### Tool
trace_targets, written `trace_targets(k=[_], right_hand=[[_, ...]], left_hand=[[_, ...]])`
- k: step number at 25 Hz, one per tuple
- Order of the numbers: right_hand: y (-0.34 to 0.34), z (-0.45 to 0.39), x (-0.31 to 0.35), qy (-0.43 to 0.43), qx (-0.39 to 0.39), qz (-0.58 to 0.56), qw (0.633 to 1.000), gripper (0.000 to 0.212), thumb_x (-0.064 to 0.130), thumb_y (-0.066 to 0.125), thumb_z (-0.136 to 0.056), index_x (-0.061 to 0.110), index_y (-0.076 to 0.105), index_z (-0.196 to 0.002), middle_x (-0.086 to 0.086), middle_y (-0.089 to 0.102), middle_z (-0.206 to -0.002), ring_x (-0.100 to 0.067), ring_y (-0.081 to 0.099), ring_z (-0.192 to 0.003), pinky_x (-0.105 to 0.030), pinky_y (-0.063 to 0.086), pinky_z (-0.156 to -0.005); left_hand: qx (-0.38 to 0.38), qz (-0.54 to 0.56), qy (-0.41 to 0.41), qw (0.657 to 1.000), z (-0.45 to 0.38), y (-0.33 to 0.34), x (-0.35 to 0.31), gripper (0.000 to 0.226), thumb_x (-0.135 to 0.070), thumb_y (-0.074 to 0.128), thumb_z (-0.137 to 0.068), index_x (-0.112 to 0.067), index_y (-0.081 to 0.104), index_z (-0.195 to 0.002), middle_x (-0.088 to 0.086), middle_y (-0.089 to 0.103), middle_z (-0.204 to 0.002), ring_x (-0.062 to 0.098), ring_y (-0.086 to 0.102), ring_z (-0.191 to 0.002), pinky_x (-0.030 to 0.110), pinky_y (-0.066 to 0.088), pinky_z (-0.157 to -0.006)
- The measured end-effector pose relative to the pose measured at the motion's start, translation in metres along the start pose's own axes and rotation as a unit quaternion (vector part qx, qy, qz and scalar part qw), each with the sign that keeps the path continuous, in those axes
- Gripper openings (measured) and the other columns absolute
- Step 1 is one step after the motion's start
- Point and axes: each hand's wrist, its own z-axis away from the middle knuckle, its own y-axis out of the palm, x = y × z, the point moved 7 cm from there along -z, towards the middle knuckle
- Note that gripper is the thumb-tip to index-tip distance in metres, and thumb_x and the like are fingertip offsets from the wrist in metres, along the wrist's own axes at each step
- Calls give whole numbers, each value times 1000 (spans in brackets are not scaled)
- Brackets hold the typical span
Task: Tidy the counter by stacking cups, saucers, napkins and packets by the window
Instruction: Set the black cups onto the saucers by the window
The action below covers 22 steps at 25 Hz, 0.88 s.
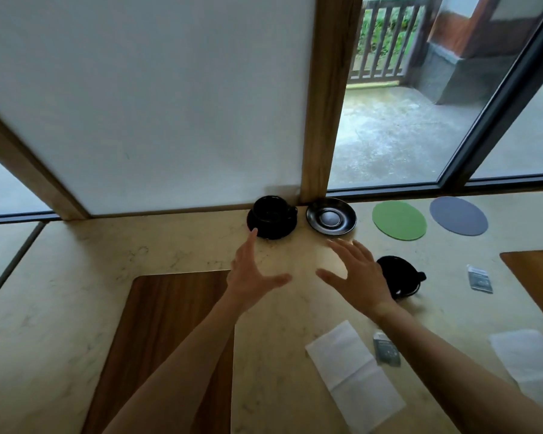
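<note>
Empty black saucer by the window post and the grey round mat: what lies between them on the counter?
In the head view, a green round mat lies between the empty black saucer and the grey round mat, apart from both.

We see one black cup (271, 211) upright on its saucer (271, 228) by the window post, an empty black saucer (331, 216) just beside it. Second black cup (400, 277) sits alone mid-counter; two white napkins (354, 374) (523, 355) and two grey packets (386, 349) (480, 278) lie flat nearer us.

Two bare forearms, no sleeves, hands (298, 274) without rings or watch
</note>
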Motion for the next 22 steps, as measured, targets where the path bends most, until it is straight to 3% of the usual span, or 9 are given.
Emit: trace_targets(k=[6,15,22], right_hand=[[-21,81,-14,26,-10,58,998,73,73,43,-85,43,25,-149,7,21,-161,-23,-2,-150,-49,10,-120],[-49,131,-69,53,-10,74,996,70,67,48,-87,40,28,-148,4,21,-161,-27,3,-149,-51,16,-118],[-74,131,-145,31,8,67,997,72,69,46,-87,41,24,-149,4,20,-161,-26,3,-150,-50,13,-118]], left_hand=[[2,-14,32,999,70,17,-5,123,-83,70,-48,-45,8,-148,-6,15,-159,22,15,-146,59,24,-114],[-32,-141,99,985,122,59,-27,111,-80,63,-62,-39,8,-149,-3,17,-159,20,15,-146,51,13,-118],[-40,-211,59,975,125,132,-53,111,-82,59,-62,-41,5,-150,-6,9,-161,20,3,-149,55,3,-119]])
